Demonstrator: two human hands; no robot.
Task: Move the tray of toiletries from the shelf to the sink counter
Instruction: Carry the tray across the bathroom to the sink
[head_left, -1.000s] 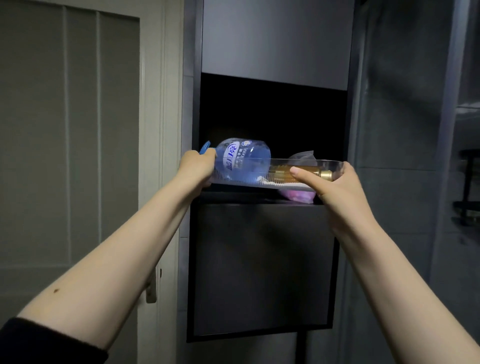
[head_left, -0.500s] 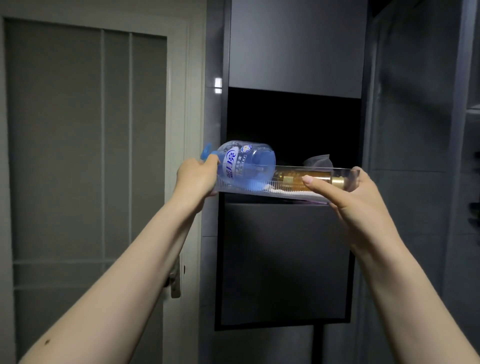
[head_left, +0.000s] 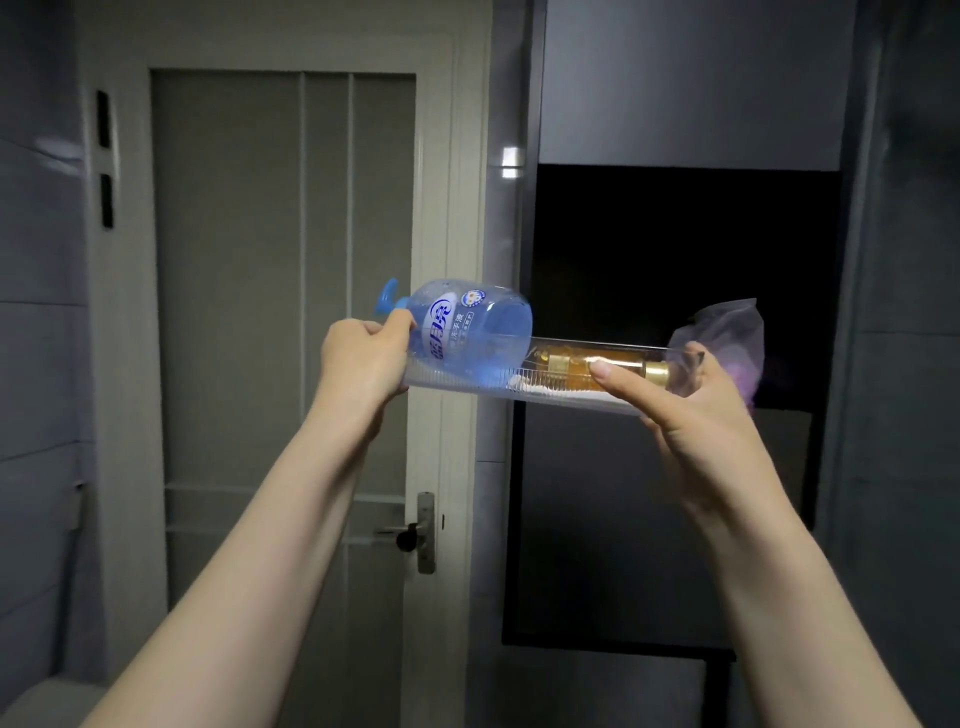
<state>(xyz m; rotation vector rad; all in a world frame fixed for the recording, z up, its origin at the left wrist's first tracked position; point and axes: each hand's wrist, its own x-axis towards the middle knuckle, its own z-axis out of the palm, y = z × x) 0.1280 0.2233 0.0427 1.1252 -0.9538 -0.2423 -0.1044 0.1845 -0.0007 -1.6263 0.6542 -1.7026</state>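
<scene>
Gripping clear tray ends, both hands; door behind

Tray held in air between left hand and right hand. In tray: hand-soap bottle lying at left end, perfume bottle lying centre-right, plastic bag at right end. Door behind left; shelf niche behind right.

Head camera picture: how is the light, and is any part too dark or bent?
Head view: dim, cool light; the open black shelf niche shows no detail; a small glare patch sits on the cabinet edge; the white panelled door frame bows slightly from the wide lens.
</scene>
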